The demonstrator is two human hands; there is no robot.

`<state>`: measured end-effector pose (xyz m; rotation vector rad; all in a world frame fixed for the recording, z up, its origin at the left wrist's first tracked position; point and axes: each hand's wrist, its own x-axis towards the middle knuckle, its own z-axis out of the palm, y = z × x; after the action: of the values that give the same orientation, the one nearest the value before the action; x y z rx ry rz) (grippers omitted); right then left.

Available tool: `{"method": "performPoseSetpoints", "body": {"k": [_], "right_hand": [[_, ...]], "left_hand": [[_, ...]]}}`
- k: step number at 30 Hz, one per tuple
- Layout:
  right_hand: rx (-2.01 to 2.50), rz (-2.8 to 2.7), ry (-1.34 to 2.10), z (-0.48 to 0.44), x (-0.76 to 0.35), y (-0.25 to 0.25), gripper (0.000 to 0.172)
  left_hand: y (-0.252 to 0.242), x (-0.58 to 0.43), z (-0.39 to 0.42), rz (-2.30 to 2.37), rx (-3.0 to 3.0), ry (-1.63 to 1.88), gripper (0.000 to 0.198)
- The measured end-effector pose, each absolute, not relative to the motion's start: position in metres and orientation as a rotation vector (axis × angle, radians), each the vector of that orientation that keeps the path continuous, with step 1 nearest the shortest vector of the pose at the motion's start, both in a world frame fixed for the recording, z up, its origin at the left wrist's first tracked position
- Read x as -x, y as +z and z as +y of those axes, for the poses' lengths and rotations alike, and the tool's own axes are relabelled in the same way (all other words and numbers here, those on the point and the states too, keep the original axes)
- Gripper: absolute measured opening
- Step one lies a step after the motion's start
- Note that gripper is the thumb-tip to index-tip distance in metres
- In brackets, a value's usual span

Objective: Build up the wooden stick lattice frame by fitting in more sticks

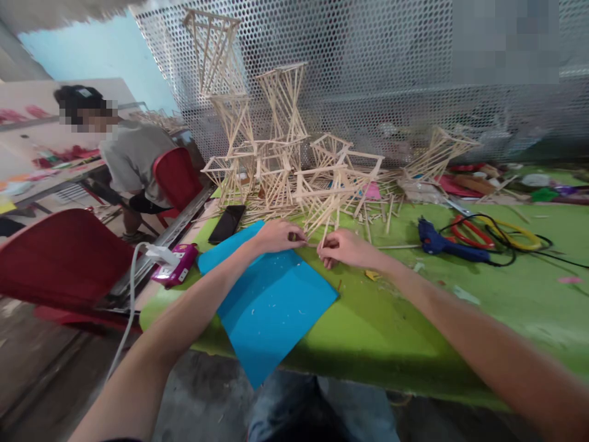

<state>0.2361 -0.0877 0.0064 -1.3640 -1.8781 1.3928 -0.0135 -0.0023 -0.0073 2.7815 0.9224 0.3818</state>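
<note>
My left hand (280,236) is over the far corner of a blue sheet (280,307), its fingers pinching the end of a thin wooden stick (312,244). Just to its right, my right hand (346,247) is closed in a pinch on another slim stick (324,232) that slants upward. Both hands are at the near side of a stick framework (327,184); whether the pinched sticks are joined to it I cannot tell. Loose sticks (276,212) lie heaped behind my hands.
A blue glue gun (448,244), red-handled scissors (472,233) and a cable are on the right. A black phone (227,224) and a purple power strip (175,265) are on the left. Tall stick towers (283,101) rise behind. Another person (135,159) sits at far left.
</note>
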Motion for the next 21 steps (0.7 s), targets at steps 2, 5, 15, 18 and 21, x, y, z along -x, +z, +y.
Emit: {"method": "performPoseSetpoints", "body": {"k": [2,5,15,18,21], "right_hand": [[1.319,-1.805,1.501,-0.091,-0.233,0.009,0.010],[1.279,-1.754,1.517,-0.093,-0.229,0.012,0.008],[1.361,-1.798,1.180,-0.094,-0.225,0.020,0.029],[1.455,-1.877,1.086,-0.098,-0.221,0.022,0.035],[1.478,-1.919,1.019,-0.099,-0.219,0.020,0.037]], "left_hand": [[-0.007,0.021,0.006,0.894,-2.782,0.379,0.036],[-0.007,0.028,0.019,0.866,-2.772,0.387,0.035],[-0.013,0.027,0.029,0.791,-2.639,0.453,0.030],[-0.011,0.026,0.027,0.798,-2.617,0.471,0.028],[-0.001,0.029,0.021,0.833,-2.642,0.579,0.028]]}}
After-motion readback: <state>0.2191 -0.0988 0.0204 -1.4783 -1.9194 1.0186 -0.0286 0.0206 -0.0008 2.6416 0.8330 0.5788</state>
